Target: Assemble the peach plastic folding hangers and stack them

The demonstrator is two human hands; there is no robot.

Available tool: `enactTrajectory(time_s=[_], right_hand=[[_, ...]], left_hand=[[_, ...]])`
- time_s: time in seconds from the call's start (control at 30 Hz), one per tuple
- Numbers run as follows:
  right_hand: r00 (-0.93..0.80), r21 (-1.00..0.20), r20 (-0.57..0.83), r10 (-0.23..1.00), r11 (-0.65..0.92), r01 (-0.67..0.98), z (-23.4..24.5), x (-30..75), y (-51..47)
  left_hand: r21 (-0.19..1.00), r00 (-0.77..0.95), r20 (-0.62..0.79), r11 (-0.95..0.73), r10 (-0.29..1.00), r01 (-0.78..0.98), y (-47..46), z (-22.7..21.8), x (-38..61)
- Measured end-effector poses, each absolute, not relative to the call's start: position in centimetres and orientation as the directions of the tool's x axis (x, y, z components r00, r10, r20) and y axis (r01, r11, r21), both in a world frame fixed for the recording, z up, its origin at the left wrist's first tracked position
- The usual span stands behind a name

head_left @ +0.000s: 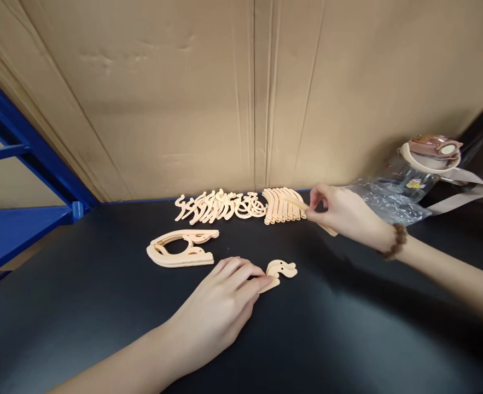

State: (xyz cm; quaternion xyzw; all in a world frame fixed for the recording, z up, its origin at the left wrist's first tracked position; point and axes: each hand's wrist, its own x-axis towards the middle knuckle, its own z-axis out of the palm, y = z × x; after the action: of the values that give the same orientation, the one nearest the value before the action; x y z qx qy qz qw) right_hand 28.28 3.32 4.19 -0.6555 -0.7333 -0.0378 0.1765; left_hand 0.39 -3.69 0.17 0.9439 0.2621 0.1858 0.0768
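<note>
My left hand (220, 306) lies on the black table (102, 317), its fingertips pinched on the end of a small peach plastic hook piece (281, 271). My right hand (342, 212), with a bead bracelet at the wrist, pinches a thin peach plastic strip (296, 203) at the right end of a row of curved peach pieces (283, 205). More peach hook-shaped parts (208, 207) and a ring-shaped part (250, 207) are lined up along the back. A folded peach hanger stack (181, 249) lies left of my left hand.
A cardboard wall (241, 93) closes the back of the table. Blue metal shelf framing (23, 164) stands at the left. At the right back are a crumpled clear plastic bag (383, 202) and a clear water bottle (424, 164) with a pink lid and strap.
</note>
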Motion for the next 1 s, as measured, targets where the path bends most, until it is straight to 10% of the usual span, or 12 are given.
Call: enactTrajectory(time_s=[0.27,1.0], right_hand=[[-0.466,-0.144,0.388,0.795,0.552,0.821,2.0,24.6,-1.0],[-0.591,-0.253,0.338,0.732,0.676,0.692,0.1,25.3,-0.9]], left_hand=[[0.251,0.83,0.292,-0.876,0.475,0.413,-4.1,0.6,0.5],[0.251,0.867,0.269,-0.899,0.42,0.357,-4.0,1.3,0.7]])
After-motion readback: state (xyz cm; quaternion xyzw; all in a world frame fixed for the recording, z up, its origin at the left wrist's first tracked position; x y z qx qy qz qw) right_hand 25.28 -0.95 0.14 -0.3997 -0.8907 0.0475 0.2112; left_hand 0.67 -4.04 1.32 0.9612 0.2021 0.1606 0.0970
